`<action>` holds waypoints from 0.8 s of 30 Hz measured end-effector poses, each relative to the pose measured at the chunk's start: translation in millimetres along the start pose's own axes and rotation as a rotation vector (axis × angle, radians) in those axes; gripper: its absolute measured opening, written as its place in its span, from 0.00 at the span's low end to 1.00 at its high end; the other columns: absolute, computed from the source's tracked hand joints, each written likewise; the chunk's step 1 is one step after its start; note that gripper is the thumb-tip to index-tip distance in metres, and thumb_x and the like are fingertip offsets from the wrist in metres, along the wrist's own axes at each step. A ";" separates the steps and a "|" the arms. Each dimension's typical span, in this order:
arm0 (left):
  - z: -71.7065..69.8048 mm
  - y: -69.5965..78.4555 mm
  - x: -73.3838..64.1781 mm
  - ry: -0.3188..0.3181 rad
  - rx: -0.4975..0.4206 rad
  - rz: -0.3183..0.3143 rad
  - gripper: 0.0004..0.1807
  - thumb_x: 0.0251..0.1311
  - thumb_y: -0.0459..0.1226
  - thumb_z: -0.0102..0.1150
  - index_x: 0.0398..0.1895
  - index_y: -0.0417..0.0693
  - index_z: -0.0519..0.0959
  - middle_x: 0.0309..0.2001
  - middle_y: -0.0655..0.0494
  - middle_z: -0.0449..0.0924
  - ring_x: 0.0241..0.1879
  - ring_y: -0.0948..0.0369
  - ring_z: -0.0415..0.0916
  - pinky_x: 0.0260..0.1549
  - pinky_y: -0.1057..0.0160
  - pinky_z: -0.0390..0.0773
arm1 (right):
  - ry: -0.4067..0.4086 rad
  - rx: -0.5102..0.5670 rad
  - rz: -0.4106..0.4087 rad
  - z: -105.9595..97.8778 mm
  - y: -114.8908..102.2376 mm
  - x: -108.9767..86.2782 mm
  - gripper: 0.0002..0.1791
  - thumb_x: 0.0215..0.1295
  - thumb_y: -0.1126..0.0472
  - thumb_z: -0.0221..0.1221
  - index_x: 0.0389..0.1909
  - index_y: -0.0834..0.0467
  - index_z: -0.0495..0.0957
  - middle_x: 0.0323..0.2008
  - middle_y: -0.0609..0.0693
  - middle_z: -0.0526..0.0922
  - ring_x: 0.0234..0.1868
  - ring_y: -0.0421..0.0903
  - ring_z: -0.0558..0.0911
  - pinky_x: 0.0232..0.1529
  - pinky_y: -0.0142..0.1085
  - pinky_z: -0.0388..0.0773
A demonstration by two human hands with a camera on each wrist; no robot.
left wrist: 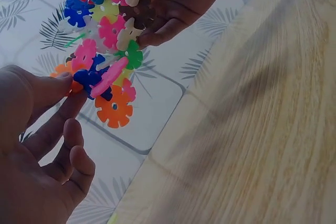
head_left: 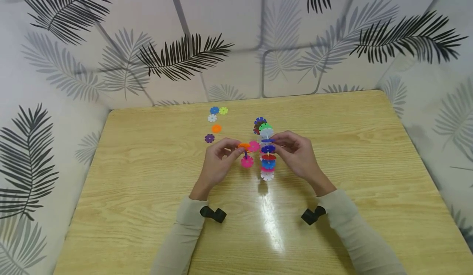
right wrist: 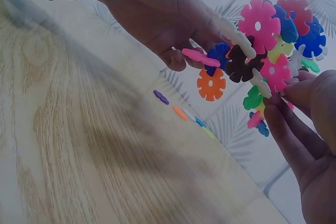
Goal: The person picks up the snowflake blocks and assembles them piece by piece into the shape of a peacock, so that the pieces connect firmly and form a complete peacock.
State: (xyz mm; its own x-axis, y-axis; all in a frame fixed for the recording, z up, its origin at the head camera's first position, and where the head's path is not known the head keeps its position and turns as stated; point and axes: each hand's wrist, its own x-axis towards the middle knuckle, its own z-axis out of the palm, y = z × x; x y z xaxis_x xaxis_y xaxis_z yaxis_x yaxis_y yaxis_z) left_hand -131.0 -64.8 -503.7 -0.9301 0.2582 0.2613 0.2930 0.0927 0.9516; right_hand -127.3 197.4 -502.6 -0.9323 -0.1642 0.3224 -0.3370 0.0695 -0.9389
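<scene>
Both hands hold up one built figure of interlocking notched plastic discs [head_left: 268, 163], in pink, blue, white, red, green, brown and orange. At its left side my left hand [head_left: 221, 162] pinches an orange disc [head_left: 244, 146] between thumb and forefinger; the other fingers curl loosely in the left wrist view. A pink disc [head_left: 247, 162] hangs just below that grip. My right hand [head_left: 298, 156] pinches the figure's right side near the blue discs [head_left: 268, 148]. In the right wrist view, its thumb and fingertips close beside a pink disc [right wrist: 275, 72], partly covering the pieces there.
Loose discs lie on the wooden table [head_left: 140, 176] beyond the left hand: blue [head_left: 214, 110], yellow [head_left: 223, 111], white [head_left: 212, 118], orange [head_left: 216, 129] and purple [head_left: 209, 138]. Leaf-patterned cloth [head_left: 229, 74] rises behind the table's far edge. Dark devices [head_left: 313, 215] sit at both wrists.
</scene>
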 end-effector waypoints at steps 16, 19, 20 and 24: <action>6.2 -4.2 -0.8 0.035 0.063 0.004 0.04 0.72 0.28 0.68 0.45 0.34 0.87 0.42 0.37 0.88 0.38 0.66 0.74 0.40 0.72 0.75 | -0.007 0.032 0.046 0.5 8.1 -4.2 0.10 0.70 0.81 0.63 0.50 0.76 0.82 0.42 0.30 0.91 0.44 0.30 0.91 0.48 0.27 0.89; 7.8 -4.7 -1.7 0.047 0.060 0.032 0.03 0.71 0.27 0.69 0.43 0.34 0.87 0.40 0.37 0.88 0.36 0.67 0.74 0.38 0.73 0.74 | -0.017 0.022 0.060 0.9 8.1 -4.5 0.10 0.71 0.80 0.63 0.50 0.74 0.83 0.43 0.40 0.93 0.43 0.31 0.91 0.48 0.28 0.90; 8.5 -4.7 -2.0 0.051 0.056 0.046 0.02 0.70 0.26 0.69 0.42 0.33 0.87 0.39 0.36 0.88 0.35 0.67 0.74 0.38 0.73 0.75 | -0.021 0.014 0.061 1.0 7.9 -4.5 0.09 0.71 0.80 0.63 0.50 0.74 0.84 0.44 0.46 0.93 0.43 0.31 0.91 0.48 0.29 0.90; 11.7 -6.3 -2.7 0.062 0.046 0.107 0.02 0.68 0.24 0.69 0.41 0.30 0.86 0.37 0.34 0.88 0.34 0.67 0.75 0.38 0.74 0.76 | -0.023 -0.009 0.056 2.0 7.9 -3.1 0.08 0.71 0.80 0.63 0.48 0.74 0.84 0.46 0.70 0.90 0.42 0.30 0.91 0.47 0.29 0.90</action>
State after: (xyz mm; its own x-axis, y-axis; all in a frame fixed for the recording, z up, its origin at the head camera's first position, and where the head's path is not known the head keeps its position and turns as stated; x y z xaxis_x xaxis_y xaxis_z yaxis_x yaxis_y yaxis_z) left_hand -127.8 -54.8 -512.4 -0.9046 0.2088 0.3717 0.3998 0.1126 0.9097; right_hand -126.7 196.6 -511.3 -0.9464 -0.1825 0.2665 -0.2856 0.0879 -0.9543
